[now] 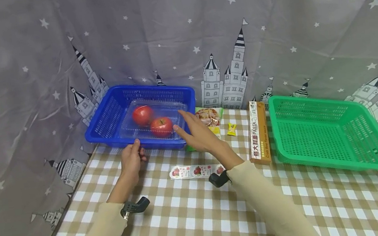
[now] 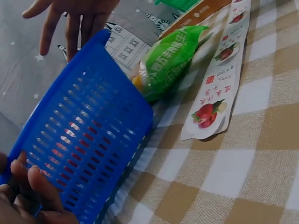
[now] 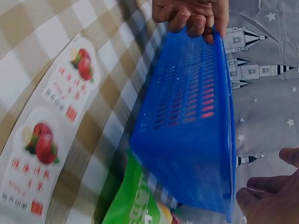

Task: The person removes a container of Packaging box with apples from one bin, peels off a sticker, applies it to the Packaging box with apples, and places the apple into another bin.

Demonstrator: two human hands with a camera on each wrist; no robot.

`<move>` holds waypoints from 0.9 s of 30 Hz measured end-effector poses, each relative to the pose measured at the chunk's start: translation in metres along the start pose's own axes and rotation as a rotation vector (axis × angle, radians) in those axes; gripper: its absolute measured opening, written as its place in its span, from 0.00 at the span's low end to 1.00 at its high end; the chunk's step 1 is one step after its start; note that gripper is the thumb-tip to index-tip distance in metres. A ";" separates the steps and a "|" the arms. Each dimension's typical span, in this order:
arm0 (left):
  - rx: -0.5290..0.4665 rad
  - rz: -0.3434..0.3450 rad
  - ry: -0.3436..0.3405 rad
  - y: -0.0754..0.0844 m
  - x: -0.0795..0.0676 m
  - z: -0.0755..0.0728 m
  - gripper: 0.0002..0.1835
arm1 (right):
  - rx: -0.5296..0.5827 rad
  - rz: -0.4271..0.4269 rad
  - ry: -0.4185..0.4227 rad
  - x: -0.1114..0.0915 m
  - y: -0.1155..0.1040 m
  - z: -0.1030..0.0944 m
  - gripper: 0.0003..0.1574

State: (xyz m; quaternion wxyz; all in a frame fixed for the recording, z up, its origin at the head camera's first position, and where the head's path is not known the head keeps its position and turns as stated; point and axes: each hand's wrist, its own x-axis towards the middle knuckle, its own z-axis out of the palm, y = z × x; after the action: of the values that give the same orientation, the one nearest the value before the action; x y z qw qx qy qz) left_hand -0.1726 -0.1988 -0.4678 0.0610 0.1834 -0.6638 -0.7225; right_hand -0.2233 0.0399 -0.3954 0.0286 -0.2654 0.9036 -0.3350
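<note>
Two red apples [image 1: 162,127] lie in a clear plastic box [image 1: 129,125] inside the blue basket [image 1: 105,116]. My left hand [image 1: 132,161] pinches the basket's near rim, thumb on top and fingers curled beneath, as the right wrist view shows too. Over the basket's right end my right hand [image 1: 195,132] is spread, its fingers apart and reaching past the rim; nothing is in its grip. Beneath that hand, a green food packet [image 1: 210,116] sits partly hidden beside the basket. A strip of apple labels [image 1: 195,171] lies flat on the cloth in front.
Right of the packet is a small yellow wrapped sweet [image 1: 231,129]. An upright-printed pasta box [image 1: 258,133] lies beside a green basket [image 1: 335,144] on the right. A checked cloth [image 1: 186,219] covers the table, with a grey castle-print curtain [image 1: 171,26] behind.
</note>
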 end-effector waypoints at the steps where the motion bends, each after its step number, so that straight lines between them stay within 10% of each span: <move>1: -0.001 0.004 0.001 0.001 0.000 -0.001 0.18 | 0.017 -0.004 0.007 0.002 -0.001 0.001 0.46; 9: 0.020 0.002 -0.023 0.008 -0.003 -0.001 0.17 | 0.094 0.080 0.018 0.022 -0.015 0.013 0.47; 20: -0.045 -0.073 -0.085 0.006 -0.001 -0.007 0.17 | 0.196 0.443 -0.193 0.049 -0.047 0.020 0.54; 27: -0.050 -0.067 -0.092 0.007 -0.002 -0.008 0.17 | 0.283 0.446 -0.089 0.052 -0.043 0.026 0.51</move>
State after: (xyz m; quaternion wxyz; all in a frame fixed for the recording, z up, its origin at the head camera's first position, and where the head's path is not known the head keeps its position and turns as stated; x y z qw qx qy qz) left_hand -0.1693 -0.2060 -0.4611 0.0109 0.1706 -0.6412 -0.7481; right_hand -0.2424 -0.0289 -0.3822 0.1781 -0.0675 0.8817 -0.4317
